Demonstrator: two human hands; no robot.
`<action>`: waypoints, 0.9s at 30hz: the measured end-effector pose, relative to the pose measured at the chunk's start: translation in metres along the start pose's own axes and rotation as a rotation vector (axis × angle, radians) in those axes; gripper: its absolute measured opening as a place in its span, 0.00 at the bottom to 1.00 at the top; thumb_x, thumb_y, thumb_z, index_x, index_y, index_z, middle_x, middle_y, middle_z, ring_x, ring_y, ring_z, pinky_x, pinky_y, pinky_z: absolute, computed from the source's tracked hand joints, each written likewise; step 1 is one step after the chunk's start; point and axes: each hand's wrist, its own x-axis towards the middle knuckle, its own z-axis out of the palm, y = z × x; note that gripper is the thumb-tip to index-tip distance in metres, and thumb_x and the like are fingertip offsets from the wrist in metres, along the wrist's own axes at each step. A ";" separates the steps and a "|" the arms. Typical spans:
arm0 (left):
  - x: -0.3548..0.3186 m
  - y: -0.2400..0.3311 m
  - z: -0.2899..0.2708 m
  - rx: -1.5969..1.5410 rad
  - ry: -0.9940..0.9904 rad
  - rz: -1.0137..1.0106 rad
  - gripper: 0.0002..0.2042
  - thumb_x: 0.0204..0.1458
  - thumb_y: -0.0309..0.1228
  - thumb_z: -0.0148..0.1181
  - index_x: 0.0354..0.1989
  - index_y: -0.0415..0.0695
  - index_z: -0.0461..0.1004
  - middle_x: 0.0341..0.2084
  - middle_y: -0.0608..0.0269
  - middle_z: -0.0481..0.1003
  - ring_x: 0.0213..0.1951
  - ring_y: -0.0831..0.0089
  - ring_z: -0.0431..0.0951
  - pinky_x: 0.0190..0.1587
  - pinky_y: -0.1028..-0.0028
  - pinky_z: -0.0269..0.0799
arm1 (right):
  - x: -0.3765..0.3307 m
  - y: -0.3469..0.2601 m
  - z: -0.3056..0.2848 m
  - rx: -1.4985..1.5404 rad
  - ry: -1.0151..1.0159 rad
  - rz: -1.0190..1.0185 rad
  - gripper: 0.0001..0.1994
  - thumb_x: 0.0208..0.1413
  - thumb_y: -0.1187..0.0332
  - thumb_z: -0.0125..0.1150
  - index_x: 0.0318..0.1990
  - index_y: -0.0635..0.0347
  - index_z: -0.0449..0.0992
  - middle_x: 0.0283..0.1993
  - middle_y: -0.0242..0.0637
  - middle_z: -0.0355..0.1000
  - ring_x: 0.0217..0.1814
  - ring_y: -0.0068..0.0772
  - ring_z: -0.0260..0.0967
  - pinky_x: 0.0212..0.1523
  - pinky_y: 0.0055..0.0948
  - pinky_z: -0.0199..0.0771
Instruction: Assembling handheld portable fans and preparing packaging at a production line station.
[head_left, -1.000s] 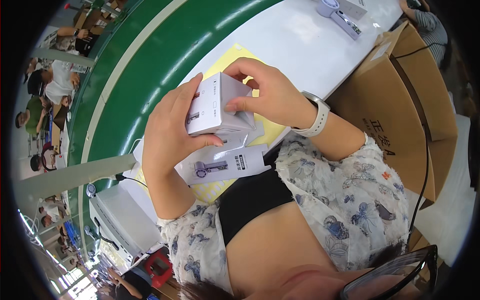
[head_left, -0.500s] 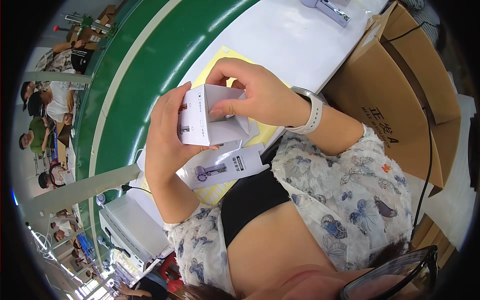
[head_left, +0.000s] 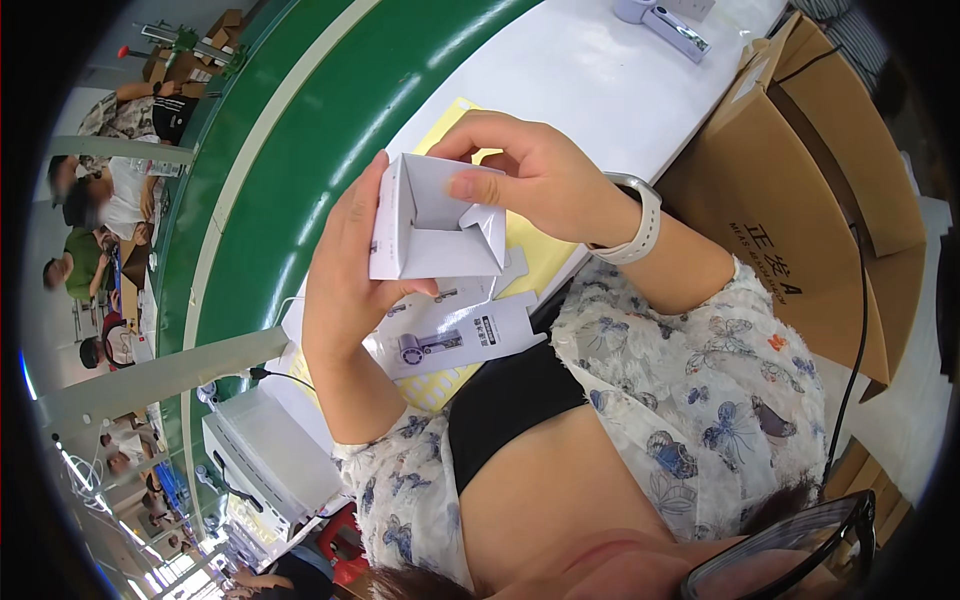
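Head view: one small white carton point(head_left: 432, 225) held up above the white table point(head_left: 560, 90), open end showing, nothing visible inside. Left hand point(head_left: 345, 275) wrapped around its side, right hand point(head_left: 535, 180) pinching a flap with fingertips. One flat printed box point(head_left: 455, 335) lying just below. One brown cardboard box point(head_left: 800, 200) at right, contents hidden. One pale handheld gadget point(head_left: 665, 20) far off on the table.

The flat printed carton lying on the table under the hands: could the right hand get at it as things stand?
Probably not at once: the right hand is pinching a flap of the white box, which the left hand also grips. The flat printed carton lies uncovered just below.
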 end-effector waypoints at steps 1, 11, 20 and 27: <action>0.000 -0.001 0.001 0.016 0.014 -0.006 0.56 0.20 0.58 0.69 0.62 0.39 0.59 0.51 0.49 0.69 0.50 0.53 0.73 0.51 0.65 0.69 | 0.000 0.001 0.000 0.005 0.006 0.001 0.11 0.60 0.71 0.55 0.48 0.65 0.72 0.42 0.34 0.69 0.44 0.23 0.67 0.45 0.25 0.71; 0.005 0.000 -0.007 0.158 0.072 0.166 0.55 0.18 0.63 0.67 0.58 0.37 0.66 0.45 0.50 0.74 0.46 0.55 0.75 0.47 0.67 0.70 | -0.002 0.003 0.000 -0.215 0.033 -0.178 0.10 0.58 0.74 0.55 0.47 0.65 0.73 0.46 0.37 0.66 0.45 0.28 0.67 0.43 0.23 0.70; -0.005 0.003 -0.018 -0.243 -0.169 -0.092 0.52 0.18 0.62 0.72 0.54 0.38 0.69 0.39 0.51 0.77 0.40 0.58 0.78 0.46 0.69 0.71 | -0.002 -0.007 0.008 -0.659 -0.095 -0.511 0.14 0.45 0.83 0.58 0.41 0.61 0.73 0.48 0.41 0.62 0.42 0.36 0.66 0.39 0.25 0.70; -0.006 0.002 -0.018 -0.170 -0.219 -0.093 0.50 0.19 0.60 0.73 0.54 0.38 0.70 0.42 0.50 0.76 0.43 0.56 0.78 0.47 0.69 0.71 | -0.005 -0.002 0.010 -0.600 -0.107 -0.435 0.15 0.40 0.87 0.53 0.38 0.62 0.72 0.47 0.41 0.61 0.42 0.36 0.66 0.39 0.25 0.70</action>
